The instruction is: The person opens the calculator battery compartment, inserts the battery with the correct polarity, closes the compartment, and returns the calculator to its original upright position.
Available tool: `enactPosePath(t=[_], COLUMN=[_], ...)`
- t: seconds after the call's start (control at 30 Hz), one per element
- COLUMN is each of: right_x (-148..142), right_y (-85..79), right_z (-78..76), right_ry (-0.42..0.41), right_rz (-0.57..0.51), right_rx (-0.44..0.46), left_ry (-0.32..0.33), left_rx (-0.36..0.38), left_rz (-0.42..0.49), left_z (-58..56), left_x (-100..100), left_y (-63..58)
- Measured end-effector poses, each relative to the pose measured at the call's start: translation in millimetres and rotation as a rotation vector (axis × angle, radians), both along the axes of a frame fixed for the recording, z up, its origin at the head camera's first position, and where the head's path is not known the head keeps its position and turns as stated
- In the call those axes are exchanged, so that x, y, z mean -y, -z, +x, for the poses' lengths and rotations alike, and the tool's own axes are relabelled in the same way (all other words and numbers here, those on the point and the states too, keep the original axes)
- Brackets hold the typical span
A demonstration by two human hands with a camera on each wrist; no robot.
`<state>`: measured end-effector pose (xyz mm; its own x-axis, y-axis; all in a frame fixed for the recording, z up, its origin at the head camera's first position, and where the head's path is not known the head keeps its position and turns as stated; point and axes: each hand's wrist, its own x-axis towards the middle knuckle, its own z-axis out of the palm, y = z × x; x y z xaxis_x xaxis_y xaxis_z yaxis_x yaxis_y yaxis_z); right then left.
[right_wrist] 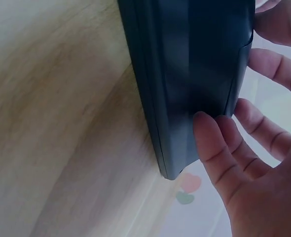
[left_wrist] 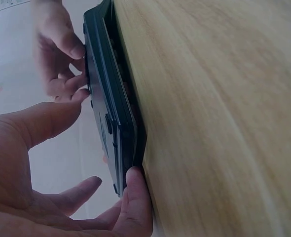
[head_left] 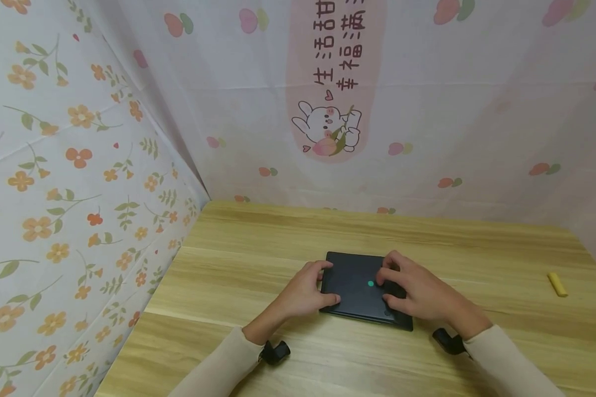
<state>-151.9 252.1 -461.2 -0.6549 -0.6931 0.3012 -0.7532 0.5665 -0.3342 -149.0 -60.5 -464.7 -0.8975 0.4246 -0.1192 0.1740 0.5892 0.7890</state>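
Note:
A flat black rectangular case (head_left: 355,286) with a small green dot on its upper face lies on the wooden table. At its left end, my left hand (head_left: 305,292) spreads thumb and index finger, the thumb by the near edge and the index by the far left corner. One of its fingertips (left_wrist: 138,185) touches the case's lower corner in the left wrist view. My right hand (head_left: 414,284) holds the right part of the case with bent fingers. Its fingertips (right_wrist: 204,123) meet the black side in the right wrist view. A narrow gap runs along the case's underside (left_wrist: 120,69).
A yellow stick-like piece (head_left: 557,284) lies at the table's right. Floral cloth (head_left: 79,165) hangs along the left side, and a cloth with a printed rabbit (head_left: 323,124) hangs behind the table (head_left: 258,237). Each wrist wears a black camera mount (head_left: 275,353).

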Motion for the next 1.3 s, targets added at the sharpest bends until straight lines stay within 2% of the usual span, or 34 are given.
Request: enactPosePath(t=[0.13, 0.6, 0.9, 1.3], right_x=[0.8, -4.8, -5.9, -7.2], right_y=[-1.4, -3.8, -5.1, -8.2], right_z=[-0.7, 1.7, 6.6, 9.2], right_ry=[0.007, 0.061, 0.180, 0.248], right_rz=[0.002, 0.005, -0.050, -0.081], right_rx=[0.010, 0.131, 0.247, 0.308], left_ry=[0.002, -0.004, -0.007, 0.001], left_rx=[-0.008, -0.013, -0.012, -0.011], left_rz=[-0.007, -0.019, -0.001, 0.009], left_z=[-0.5, -1.1, -0.5, 0.3], left_x=[-0.2, 0.4, 0.5, 0.7], left_y=[-1.1, -3.2, -2.1, -1.5])
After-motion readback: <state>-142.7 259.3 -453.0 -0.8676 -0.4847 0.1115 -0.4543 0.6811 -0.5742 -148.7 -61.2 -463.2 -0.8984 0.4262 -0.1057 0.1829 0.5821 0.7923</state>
